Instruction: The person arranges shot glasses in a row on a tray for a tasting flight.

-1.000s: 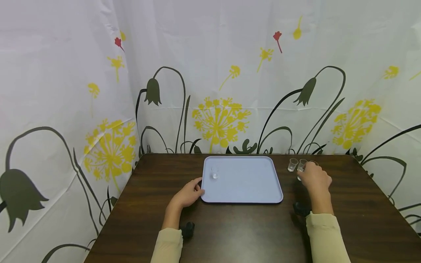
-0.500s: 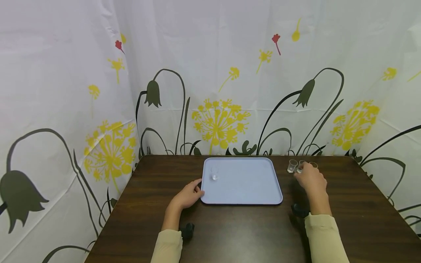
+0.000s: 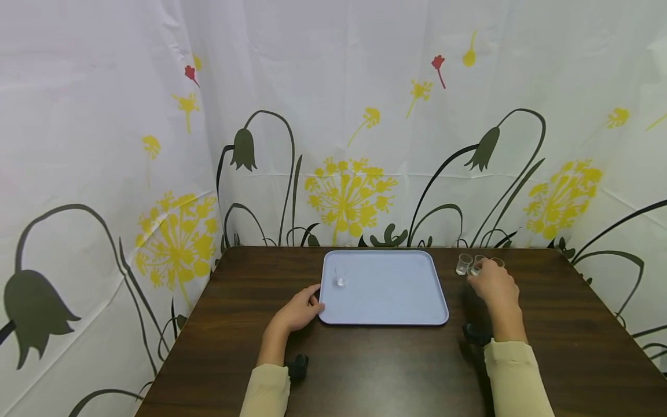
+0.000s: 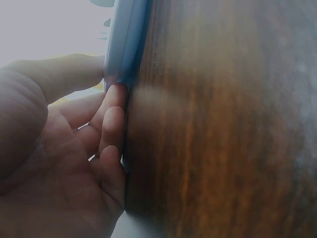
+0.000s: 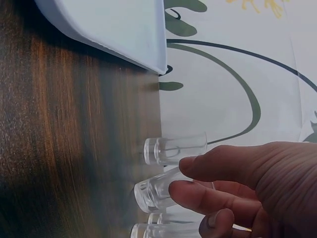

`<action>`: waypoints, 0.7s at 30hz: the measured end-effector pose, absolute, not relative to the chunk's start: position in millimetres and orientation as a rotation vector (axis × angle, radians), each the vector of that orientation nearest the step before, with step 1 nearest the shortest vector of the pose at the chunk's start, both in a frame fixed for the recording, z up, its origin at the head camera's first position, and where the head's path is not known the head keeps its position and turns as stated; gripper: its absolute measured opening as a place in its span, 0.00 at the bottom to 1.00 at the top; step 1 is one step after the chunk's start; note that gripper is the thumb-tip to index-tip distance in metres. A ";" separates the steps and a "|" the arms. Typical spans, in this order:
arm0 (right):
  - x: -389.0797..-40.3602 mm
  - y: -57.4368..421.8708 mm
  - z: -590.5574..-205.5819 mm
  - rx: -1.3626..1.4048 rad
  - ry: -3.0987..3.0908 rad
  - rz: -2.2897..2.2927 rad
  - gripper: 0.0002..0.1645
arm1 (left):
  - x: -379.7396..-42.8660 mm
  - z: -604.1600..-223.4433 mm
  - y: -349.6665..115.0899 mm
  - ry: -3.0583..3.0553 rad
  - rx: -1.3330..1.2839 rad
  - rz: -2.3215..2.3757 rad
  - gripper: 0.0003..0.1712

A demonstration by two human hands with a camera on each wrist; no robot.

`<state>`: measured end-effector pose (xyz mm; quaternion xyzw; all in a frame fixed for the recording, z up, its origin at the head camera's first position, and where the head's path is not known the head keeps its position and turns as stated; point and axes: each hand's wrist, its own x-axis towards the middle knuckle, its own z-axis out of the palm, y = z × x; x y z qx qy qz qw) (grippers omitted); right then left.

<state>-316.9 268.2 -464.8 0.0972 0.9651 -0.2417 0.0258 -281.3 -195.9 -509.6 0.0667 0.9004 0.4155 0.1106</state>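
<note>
Left hand (image 3: 297, 310), lower centre-left of the head view, pinches the left rim of the tray (image 3: 391, 295), presumably steadying it; one glass (image 3: 341, 280) stands there. Right hand (image 3: 494, 285), right of centre, pinches a tilted glass (image 5: 148, 195), likely held high to clear neighbouring glasses (image 3: 464, 264).

five glasses (image 3: 341, 278), one tray (image 3: 391, 295)

one glass on the tray, four off it in the right wrist view. two hands, one left hand (image 3: 297, 310) and one right hand (image 3: 495, 285); two sleeves (image 3: 266, 389); two black wrist devices (image 3: 298, 367); one counter (image 3: 396, 370). on the backdrop (image 3: 323, 63), three green bell flowers (image 3: 243, 149), three large yellow flower heads (image 3: 344, 191) and two red blooms (image 3: 438, 62).
</note>
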 end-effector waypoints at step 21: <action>-317.3 260.5 -450.5 0.292 3.025 -0.727 0.35 | -283.1 -509.3 -195.8 2.631 0.208 1.218 0.35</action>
